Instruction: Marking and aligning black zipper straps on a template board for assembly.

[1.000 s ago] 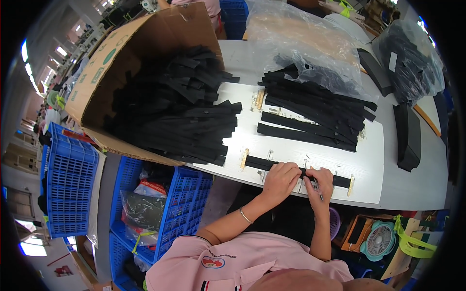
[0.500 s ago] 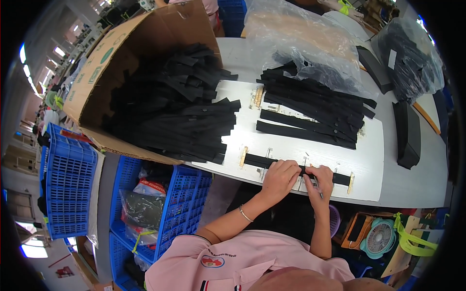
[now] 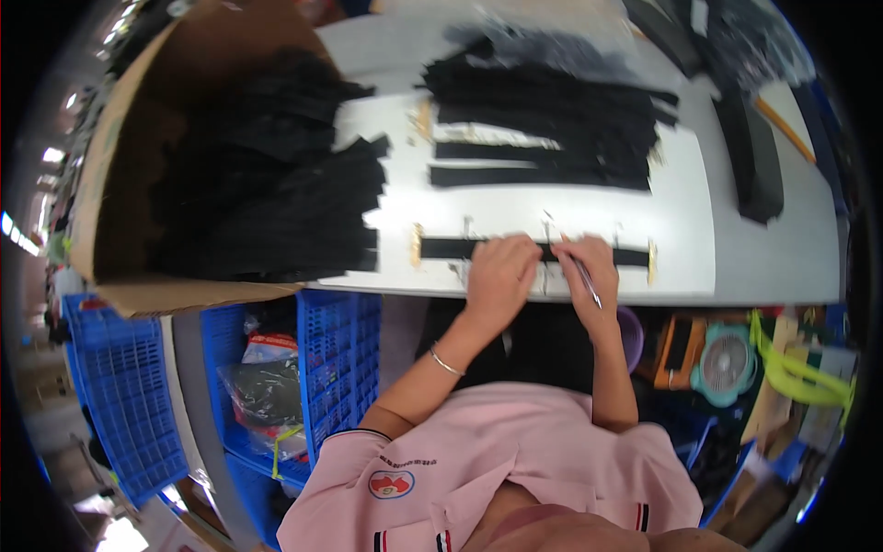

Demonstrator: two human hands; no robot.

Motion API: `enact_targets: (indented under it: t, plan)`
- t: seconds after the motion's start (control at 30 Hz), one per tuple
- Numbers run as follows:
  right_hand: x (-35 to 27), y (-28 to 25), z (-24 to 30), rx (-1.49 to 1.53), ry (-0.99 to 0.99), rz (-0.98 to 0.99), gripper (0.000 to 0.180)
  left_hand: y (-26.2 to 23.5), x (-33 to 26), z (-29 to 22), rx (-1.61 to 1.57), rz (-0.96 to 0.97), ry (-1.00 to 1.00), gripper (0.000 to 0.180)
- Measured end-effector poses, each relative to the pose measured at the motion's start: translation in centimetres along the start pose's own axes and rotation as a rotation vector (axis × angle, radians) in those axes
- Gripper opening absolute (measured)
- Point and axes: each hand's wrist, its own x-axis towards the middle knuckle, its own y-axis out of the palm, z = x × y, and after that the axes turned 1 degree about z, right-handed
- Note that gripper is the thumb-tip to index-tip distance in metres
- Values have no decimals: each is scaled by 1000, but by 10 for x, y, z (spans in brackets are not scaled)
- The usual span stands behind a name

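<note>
black strip [image 3: 446,247] lies flat on the white counter [image 3: 699,248], under both hands. left hand [image 3: 498,274] presses it, fingers curled down; right hand [image 3: 589,267] pinches a thin pen-like tool [image 3: 585,281]. it looks light and limp; best held flat near its middle.

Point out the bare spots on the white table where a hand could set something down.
Bare table lies right of the black strip under both hands, and between that strip and the strip pile. The left end is crowded by the cardboard box.
</note>
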Motion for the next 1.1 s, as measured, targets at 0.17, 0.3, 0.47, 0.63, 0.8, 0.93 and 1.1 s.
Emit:
enact_targets:
  t: [0.17,0.3,0.47,0.63,0.8,0.93,1.1]
  plan:
    - [9,-9,10,57,6,-63,14,3,6,2,8,-12,8,14]
    - [16,-5,10,176,157,-24,14,3,2,1,-3,13,7,16]
    - [8,3,5,255,294,-28,14,3,-4,-3,-29,2,-13,17]
    - [7,9,3,413,372,-9,15,-3,-4,-5,-22,-18,-12,15]
    - [10,11,-4,403,391,-25,8,-3,-3,-4,-29,0,-27,14]
    - [11,17,-4,413,459,-28,8,-2,-3,-3,-30,-13,-18,12]
    - [9,23,-9,322,388,-46,7,-3,-2,-1,-52,-16,-18,15]
